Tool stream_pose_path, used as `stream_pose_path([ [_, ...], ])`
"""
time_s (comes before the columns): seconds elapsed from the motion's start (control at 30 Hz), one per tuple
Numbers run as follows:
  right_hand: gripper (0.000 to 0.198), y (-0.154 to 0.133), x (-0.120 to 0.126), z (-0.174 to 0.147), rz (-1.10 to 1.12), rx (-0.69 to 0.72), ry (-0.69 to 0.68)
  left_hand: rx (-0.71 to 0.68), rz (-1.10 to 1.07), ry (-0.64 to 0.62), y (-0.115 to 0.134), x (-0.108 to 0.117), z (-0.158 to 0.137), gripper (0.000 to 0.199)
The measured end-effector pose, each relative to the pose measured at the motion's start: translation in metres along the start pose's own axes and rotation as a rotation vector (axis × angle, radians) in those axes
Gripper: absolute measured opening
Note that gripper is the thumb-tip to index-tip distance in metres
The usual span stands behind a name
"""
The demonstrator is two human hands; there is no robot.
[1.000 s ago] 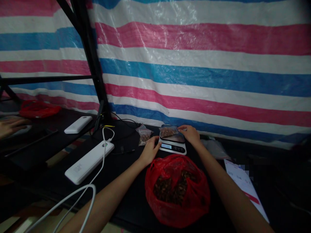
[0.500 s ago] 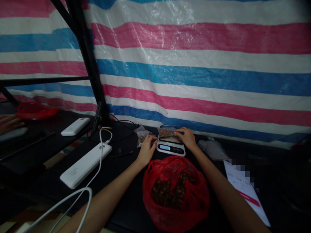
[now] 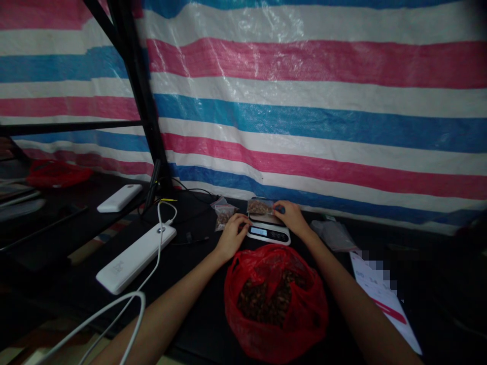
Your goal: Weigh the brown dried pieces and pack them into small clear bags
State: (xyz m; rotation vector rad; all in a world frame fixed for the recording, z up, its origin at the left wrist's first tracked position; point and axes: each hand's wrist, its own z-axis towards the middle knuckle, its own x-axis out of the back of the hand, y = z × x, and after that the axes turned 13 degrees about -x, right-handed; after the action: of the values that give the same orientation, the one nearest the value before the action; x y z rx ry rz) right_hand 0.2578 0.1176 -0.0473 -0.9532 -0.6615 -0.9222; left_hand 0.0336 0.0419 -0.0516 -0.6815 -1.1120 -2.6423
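Observation:
A small digital scale (image 3: 269, 234) with a lit display sits on the black table. Over its weighing plate is a clear plastic bag (image 3: 260, 207) of brown pieces, its right edge pinched between the fingers of my right hand (image 3: 292, 218). Beside the scale's left edge rests my left hand (image 3: 233, 236), fingertips touching it and thumb apart from the fingers. Just beyond that hand lies another clear bag (image 3: 225, 215) of similar pieces. Closest to me, between my forearms, an open red plastic bag (image 3: 312, 324) holds many small brown pieces whose kind I cannot make out.
To the left lies a white power bank (image 3: 133, 261) with a white cable (image 3: 157, 253). Empty-looking clear bags (image 3: 337, 235) and a printed sheet (image 3: 386, 304) lie at right. Another white device (image 3: 119, 198) and a red bag (image 3: 57, 174) are on the neighbouring table.
My left hand has shifted slightly right along the scale. My right hand still pinches the small bag. At far left, another person's hand has moved away from its earlier place.

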Motion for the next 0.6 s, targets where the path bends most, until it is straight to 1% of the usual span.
stream_pose_path([
  [0.1,0.008,0.001,0.0,0.001,-0.009,0.031,-0.024,-0.003,0.003,0.016,-0.002,0.0,0.0,0.02],
  [0.2,0.008,0.001,0.006,0.002,-0.088,0.031,-0.026,-0.008,0.035,0.018,-0.002,0.001,0.0,0.019],
  [0.3,0.011,0.001,0.023,0.005,-0.213,0.008,-0.022,0.004,0.058,0.006,-0.001,0.003,0.0,0.02],
  [0.43,0.016,0.003,0.055,0.008,-0.323,-0.126,-0.048,0.007,0.081,0.014,-0.002,0.004,0.001,0.02],
  [0.5,0.016,0.004,0.068,0.008,-0.375,-0.153,-0.096,0.001,0.088,0.017,-0.003,0.004,0.001,0.019],
  [0.6,0.012,0.006,0.078,0.006,-0.437,-0.166,-0.199,-0.007,0.097,0.021,-0.006,0.004,0.002,0.019],
])
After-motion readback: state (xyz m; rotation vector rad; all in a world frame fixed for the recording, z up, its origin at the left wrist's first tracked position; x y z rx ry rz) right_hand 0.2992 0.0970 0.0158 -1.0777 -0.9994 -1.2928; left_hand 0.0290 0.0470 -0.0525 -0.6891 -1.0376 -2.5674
